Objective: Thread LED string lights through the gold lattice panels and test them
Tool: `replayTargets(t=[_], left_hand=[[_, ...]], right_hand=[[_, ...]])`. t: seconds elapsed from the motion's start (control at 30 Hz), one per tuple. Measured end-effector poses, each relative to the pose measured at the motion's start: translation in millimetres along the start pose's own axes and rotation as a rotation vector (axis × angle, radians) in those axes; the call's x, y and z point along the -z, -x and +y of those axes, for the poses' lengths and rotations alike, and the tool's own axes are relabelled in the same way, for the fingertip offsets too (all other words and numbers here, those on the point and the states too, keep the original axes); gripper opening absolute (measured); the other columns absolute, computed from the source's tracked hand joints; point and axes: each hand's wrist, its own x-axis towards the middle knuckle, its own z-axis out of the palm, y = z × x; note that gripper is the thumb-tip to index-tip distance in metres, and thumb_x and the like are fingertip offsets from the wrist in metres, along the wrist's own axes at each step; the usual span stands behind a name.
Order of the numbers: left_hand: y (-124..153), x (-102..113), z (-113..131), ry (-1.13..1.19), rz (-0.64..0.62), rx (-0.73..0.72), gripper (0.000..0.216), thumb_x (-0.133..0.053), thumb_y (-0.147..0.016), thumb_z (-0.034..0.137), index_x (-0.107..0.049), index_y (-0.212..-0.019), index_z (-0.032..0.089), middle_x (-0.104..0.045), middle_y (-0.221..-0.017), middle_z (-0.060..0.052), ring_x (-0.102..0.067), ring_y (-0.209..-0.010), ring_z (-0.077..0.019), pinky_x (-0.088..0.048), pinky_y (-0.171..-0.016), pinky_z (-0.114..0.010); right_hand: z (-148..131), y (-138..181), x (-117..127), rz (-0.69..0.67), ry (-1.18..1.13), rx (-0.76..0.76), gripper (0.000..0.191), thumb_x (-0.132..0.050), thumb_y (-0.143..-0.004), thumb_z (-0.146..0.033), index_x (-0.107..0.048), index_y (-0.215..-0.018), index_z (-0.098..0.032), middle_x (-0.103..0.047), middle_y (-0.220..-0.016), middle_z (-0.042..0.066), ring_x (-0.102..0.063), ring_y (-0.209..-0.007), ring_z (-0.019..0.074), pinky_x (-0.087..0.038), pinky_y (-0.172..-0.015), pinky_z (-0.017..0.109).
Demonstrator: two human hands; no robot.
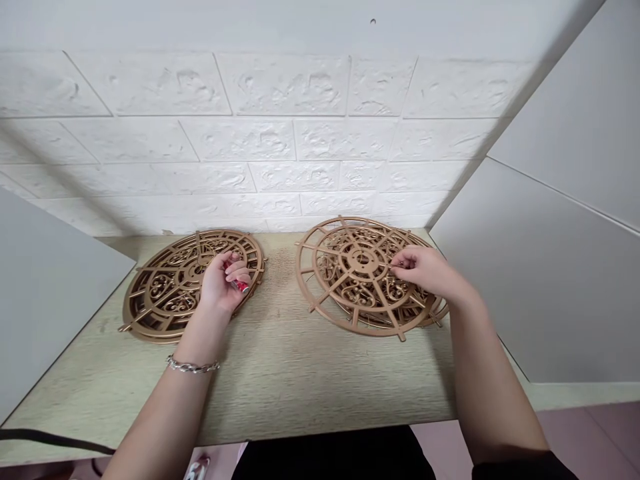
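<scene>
Two piles of round, bronze-coloured openwork panels lie on the table, with ring-shaped frames, spokes and scrollwork. My left hand [227, 280] is closed around a small red tool with a silvery end [241, 286], above the left pile of panels [160, 285]; the tool's kind is mostly hidden by my fingers. A pinch of thumb and fingers brings my right hand [417, 267] to the right side of the top panel [361, 260] on the right pile. That panel sits askew over the ones below. Whatever is between my right fingertips is hidden.
The pale wooden table [320, 380] backs onto a white brick-patterned wall [320, 140]. Grey-white partitions stand at the left [50, 293] and right [540, 280]. Brown crumbs [280, 263] are scattered between the piles. A black cable [55, 438] crosses the lower left corner.
</scene>
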Motion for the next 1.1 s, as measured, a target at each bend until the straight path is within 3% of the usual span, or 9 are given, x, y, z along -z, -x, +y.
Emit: replayTargets(t=[0.17,0.27,0.37,0.47,0.57,0.7,0.87,0.97,1.1], left_hand=[[2,-1,1,-0.032,-0.004,-0.019,0.029,-0.025,-0.089,0.017,-0.041,-0.065,0.015,-0.029,-0.038,0.009,-0.029,-0.027,-0.0010,-0.030,-0.034,-0.010],[6,-6,3,-0.256,-0.013,-0.037,0.024,-0.031,-0.086,0.018,-0.042,-0.065,0.016,-0.027,-0.040,0.009,-0.023,-0.028,-0.0018,-0.026,-0.033,-0.011],[12,-10,2,-0.916,0.070,-0.157,0.017,-0.048,-0.078,0.028,-0.046,-0.064,0.018,-0.030,-0.042,0.008,-0.024,-0.032,-0.0050,-0.025,-0.034,-0.016],[16,-10,0,-1.710,0.269,-0.383,0.025,-0.058,-0.070,0.039,-0.047,-0.059,0.019,-0.043,-0.048,0.001,-0.041,-0.045,-0.0129,-0.031,-0.043,-0.022],[17,-4,-3,-2.102,0.321,-0.392,0.031,-0.059,-0.066,0.047,-0.048,-0.058,0.020,-0.053,-0.059,-0.005,-0.052,-0.060,-0.0221,-0.033,-0.050,-0.026],[15,6,-7,-1.985,0.279,-0.484,0.031,-0.076,-0.048,0.029,-0.046,-0.049,0.020,-0.048,-0.054,-0.003,-0.050,-0.055,-0.0203,-0.028,-0.046,-0.023],[12,10,-7,-1.568,0.272,-0.480,0.039,-0.070,-0.046,-0.001,-0.039,-0.035,0.018,-0.028,-0.037,0.004,-0.020,-0.035,-0.0094,-0.011,-0.044,-0.022],[14,6,-5,-1.460,0.288,-0.462,0.039,-0.068,-0.050,-0.003,-0.039,-0.034,0.017,-0.026,-0.036,0.004,-0.015,-0.036,-0.0096,-0.009,-0.047,-0.022],[24,-2,1,-1.648,0.294,-0.578,0.038,-0.076,-0.049,0.007,-0.042,-0.037,0.018,-0.029,-0.042,0.002,-0.020,-0.041,-0.0117,-0.008,-0.048,-0.024]], right_hand=[[36,-1,10,-0.010,-0.036,-0.219,0.011,-0.053,-0.064,-0.025,-0.061,-0.068,-0.017,-0.056,-0.063,-0.002,-0.046,-0.055,0.0099,-0.035,-0.051,0.021],[48,-4,10,-0.023,-0.080,-0.294,0.016,-0.054,-0.064,-0.027,-0.065,-0.072,-0.017,-0.062,-0.067,-0.001,-0.050,-0.057,0.0114,-0.037,-0.052,0.022],[50,-8,8,0.118,-0.035,-0.317,0.020,-0.054,-0.068,-0.029,-0.068,-0.076,-0.017,-0.065,-0.072,0.002,-0.054,-0.064,0.0149,-0.038,-0.056,0.024],[44,-12,4,0.328,0.081,-0.279,0.022,-0.050,-0.073,-0.029,-0.068,-0.076,-0.016,-0.066,-0.073,0.004,-0.056,-0.070,0.0175,-0.039,-0.063,0.026],[37,-14,-2,0.409,0.086,-0.201,0.027,-0.046,-0.077,-0.031,-0.068,-0.078,-0.016,-0.066,-0.077,0.005,-0.056,-0.072,0.0180,-0.039,-0.067,0.028],[32,-16,-10,0.454,0.093,-0.099,0.028,-0.044,-0.079,-0.033,-0.068,-0.078,-0.017,-0.066,-0.079,0.005,-0.057,-0.073,0.0189,-0.040,-0.069,0.029],[30,-17,-16,0.441,0.117,-0.043,0.029,-0.044,-0.080,-0.035,-0.067,-0.081,-0.018,-0.067,-0.083,0.005,-0.058,-0.075,0.0198,-0.041,-0.070,0.031],[27,-17,-18,0.441,0.112,-0.031,0.028,-0.044,-0.081,-0.034,-0.067,-0.083,-0.018,-0.067,-0.086,0.005,-0.059,-0.079,0.0202,-0.041,-0.072,0.031],[24,-15,-19,0.460,0.112,-0.013,0.029,-0.043,-0.081,-0.034,-0.067,-0.082,-0.018,-0.067,-0.083,0.005,-0.058,-0.075,0.0198,-0.041,-0.069,0.030]])
